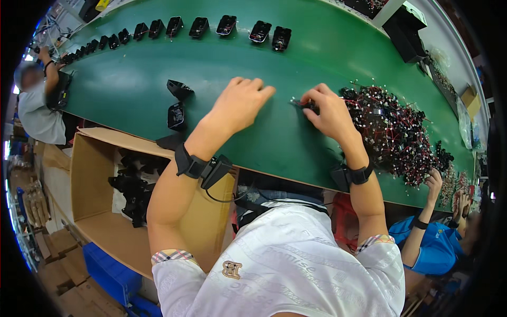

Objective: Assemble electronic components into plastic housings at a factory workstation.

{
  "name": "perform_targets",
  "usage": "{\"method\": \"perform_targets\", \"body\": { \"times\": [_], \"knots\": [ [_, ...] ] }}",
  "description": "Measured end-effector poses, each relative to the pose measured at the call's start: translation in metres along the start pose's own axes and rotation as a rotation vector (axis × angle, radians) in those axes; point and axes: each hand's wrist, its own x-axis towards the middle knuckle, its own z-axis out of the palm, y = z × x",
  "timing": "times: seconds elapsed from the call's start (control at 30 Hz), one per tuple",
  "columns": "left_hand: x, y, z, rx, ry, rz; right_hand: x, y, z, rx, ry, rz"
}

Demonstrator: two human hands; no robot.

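Over the green table point(274, 142) my right hand point(331, 115) pinches a small black wired part point(310, 107). Thin red wire and a light tip stick out of it toward my left hand. My left hand point(240, 103) hovers a little way off with its fingers curled in. What those fingers hold, if anything, is hidden. Left of it lie a black open housing point(176, 115) and a wedge-shaped black piece point(179, 90). Close beside my right hand spreads a large heap of small black parts with red wires and white connectors point(393, 134).
Along the far side runs a row of black housings point(198, 27). An open cardboard box point(92, 179) with black plastic pieces stands at the near left, above a blue crate point(108, 269). One co-worker point(39, 100) sits far left; another in blue point(433, 243) reaches to the heap's right end.
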Motion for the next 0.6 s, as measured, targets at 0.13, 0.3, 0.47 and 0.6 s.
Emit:
{"method": "perform_targets", "body": {
  "times": [0.13, 0.3, 0.47, 0.6],
  "knots": [
    [-0.001, 0.013, -0.006, 0.012, 0.290, 0.107, -0.003, 0.007, 0.002, 0.281, 0.166, -0.031],
    [-0.003, 0.006, -0.002, -0.156, 0.100, -0.216, -0.009, 0.005, 0.005, 0.516, 0.270, -0.053],
    [0.001, 0.007, -0.006, -0.454, 0.000, -0.121, -0.012, 0.007, 0.005, 0.661, 0.244, -0.050],
    [0.005, 0.016, -0.008, -0.563, 0.087, -0.038, -0.017, 0.002, -0.009, 0.577, 0.141, 0.069]
  ]
}}
